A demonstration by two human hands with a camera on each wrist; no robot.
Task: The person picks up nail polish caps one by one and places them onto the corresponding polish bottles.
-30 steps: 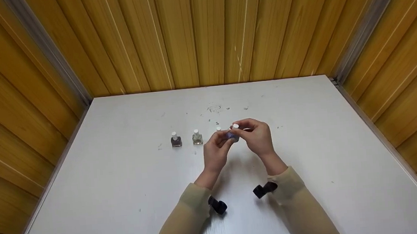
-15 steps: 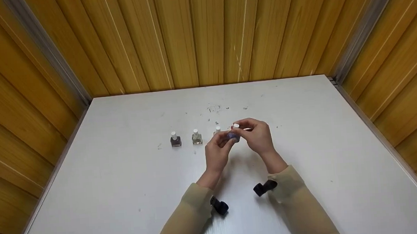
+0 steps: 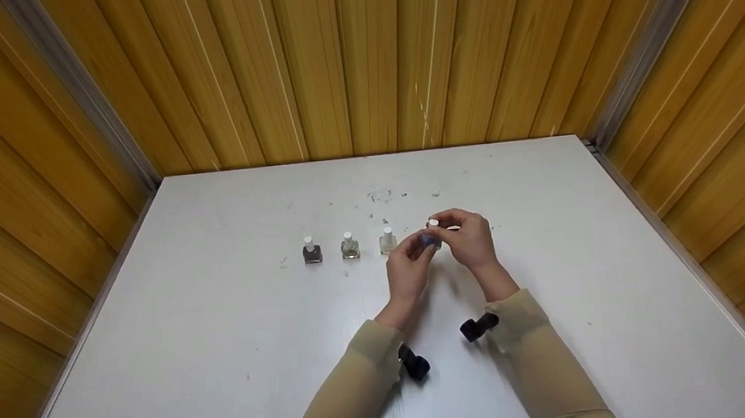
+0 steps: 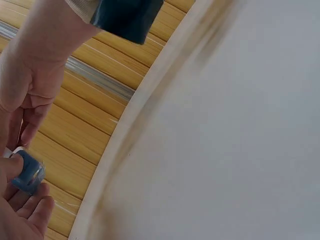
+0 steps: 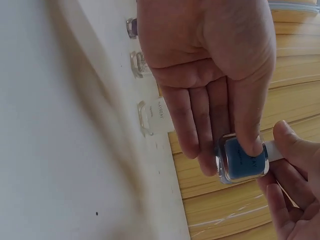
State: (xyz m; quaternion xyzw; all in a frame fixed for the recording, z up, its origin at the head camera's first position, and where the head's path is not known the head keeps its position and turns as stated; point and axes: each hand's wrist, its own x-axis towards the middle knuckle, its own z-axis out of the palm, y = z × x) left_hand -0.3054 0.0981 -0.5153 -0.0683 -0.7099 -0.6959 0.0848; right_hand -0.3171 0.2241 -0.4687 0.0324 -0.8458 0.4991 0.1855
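Note:
A blue nail polish bottle (image 5: 244,167) with a white cap (image 3: 434,223) is between the two hands, held over the table. Its square glass body is gripped by the left hand (image 3: 408,271), whose thumb lies flat on the front face in the right wrist view. The right hand (image 3: 472,242) pinches the cap between thumb and fingers. To the left of the hands three more nail polish bottles stand upright in a row: dark purple (image 3: 312,254), clear with specks (image 3: 350,250) and whitish (image 3: 386,245). The whitish one is nearest to the left hand.
All of this is over a white table (image 3: 207,302) with small dark marks (image 3: 381,196) behind the row. Yellow wood-look panels (image 3: 368,63) enclose the back and sides. A black wrist camera (image 3: 415,365) sticks out from the left sleeve, another (image 3: 479,327) from the right.
Both hands have moved a little to the right with the blue nail polish bottle, keeping their hold. The whitish bottle, earlier partly behind the left hand, now shows more fully.

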